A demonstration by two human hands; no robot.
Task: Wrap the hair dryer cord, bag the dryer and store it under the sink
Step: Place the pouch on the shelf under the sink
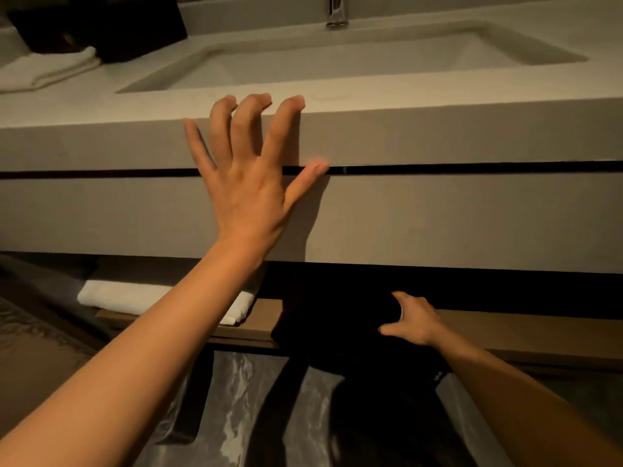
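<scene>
A black bag [340, 328] lies on the wooden shelf [526, 335] under the sink counter, its lower part hanging over the shelf's front edge. The dryer itself is hidden. My right hand [413, 320] grips the bag's right side, thumb on top. My left hand [251, 166] is spread flat against the front of the vanity [438, 139], fingertips hooked over the counter's top edge, holding nothing.
The sink basin [337, 59] and a chrome faucet [336, 11] sit above. A folded white towel [47, 70] and a dark box [97, 25] are on the counter at left. Another white towel [135, 296] lies on the lower shelf left of the bag. The floor is dark marble.
</scene>
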